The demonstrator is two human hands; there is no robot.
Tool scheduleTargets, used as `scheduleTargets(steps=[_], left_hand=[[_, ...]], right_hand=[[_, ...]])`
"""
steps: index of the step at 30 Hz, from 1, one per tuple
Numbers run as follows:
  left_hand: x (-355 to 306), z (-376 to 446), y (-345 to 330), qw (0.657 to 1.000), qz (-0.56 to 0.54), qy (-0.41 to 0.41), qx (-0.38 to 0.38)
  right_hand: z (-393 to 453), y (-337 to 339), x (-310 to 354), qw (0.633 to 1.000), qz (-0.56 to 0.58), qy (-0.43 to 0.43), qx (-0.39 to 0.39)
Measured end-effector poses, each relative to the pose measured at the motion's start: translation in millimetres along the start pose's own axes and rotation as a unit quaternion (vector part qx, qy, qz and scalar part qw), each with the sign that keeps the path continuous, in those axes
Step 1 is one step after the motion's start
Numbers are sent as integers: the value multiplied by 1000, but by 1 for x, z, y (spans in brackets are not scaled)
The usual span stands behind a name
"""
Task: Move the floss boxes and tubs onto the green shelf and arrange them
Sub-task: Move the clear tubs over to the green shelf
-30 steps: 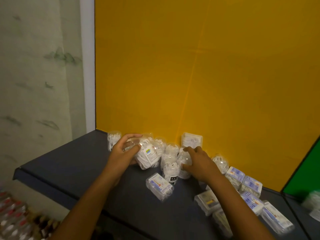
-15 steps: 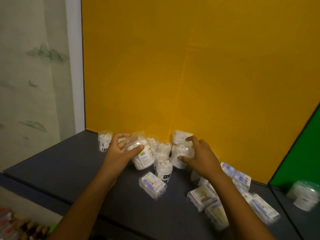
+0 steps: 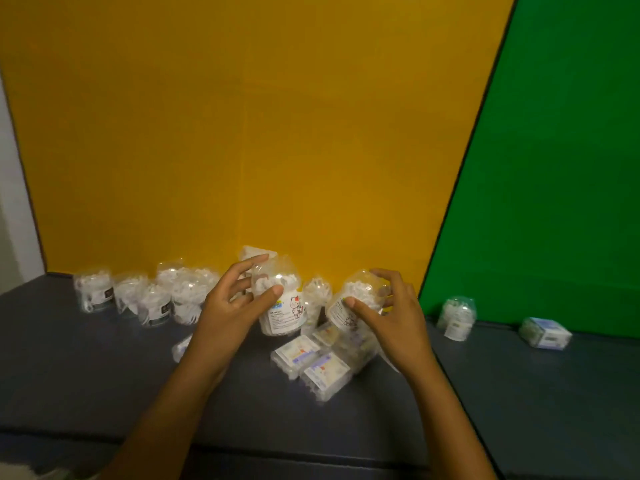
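My left hand [image 3: 231, 308] grips a clear floss tub with a cartoon label [image 3: 282, 308], held above the dark shelf. A second clear tub [image 3: 356, 303], tilted, is in my right hand [image 3: 394, 315]. Several small clear tubs [image 3: 152, 299] stand in a cluster at the back left, against the yellow panel. Under my hands lie several clear floss boxes [image 3: 320, 367] in a loose pile. On the green shelf [image 3: 554, 386] at the right stand one tub [image 3: 456, 317] and one box [image 3: 545, 333].
The yellow back panel [image 3: 242, 133] and the green back panel [image 3: 554, 168] meet at a dark divider line. The dark shelf's front edge [image 3: 277, 452] runs along the bottom. A pale wall shows at the far left.
The view has swung right, showing more of the green shelf. Both hands have lifted their tubs and carried them rightward, away from the cluster of small tubs.
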State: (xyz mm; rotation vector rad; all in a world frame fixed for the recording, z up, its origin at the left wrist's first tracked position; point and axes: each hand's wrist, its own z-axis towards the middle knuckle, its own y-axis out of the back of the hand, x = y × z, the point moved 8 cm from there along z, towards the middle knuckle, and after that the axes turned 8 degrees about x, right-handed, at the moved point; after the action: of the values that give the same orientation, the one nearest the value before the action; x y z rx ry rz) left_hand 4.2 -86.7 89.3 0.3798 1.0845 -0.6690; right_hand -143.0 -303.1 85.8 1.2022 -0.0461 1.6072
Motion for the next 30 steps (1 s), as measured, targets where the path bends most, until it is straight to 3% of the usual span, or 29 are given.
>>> scheduleTargets(steps=[7, 16, 30], left_hand=[[-17, -30, -88, 998, -15, 3, 62], [-26, -80, -190, 996, -34, 20, 85], [-12, -73, -276, 995, -50, 20, 88]], right_hand=[[-56, 100, -32, 998, -19, -41, -44], [-122, 214, -62, 995, -59, -56, -56], [-111, 277, -108, 993, -104, -42, -47]])
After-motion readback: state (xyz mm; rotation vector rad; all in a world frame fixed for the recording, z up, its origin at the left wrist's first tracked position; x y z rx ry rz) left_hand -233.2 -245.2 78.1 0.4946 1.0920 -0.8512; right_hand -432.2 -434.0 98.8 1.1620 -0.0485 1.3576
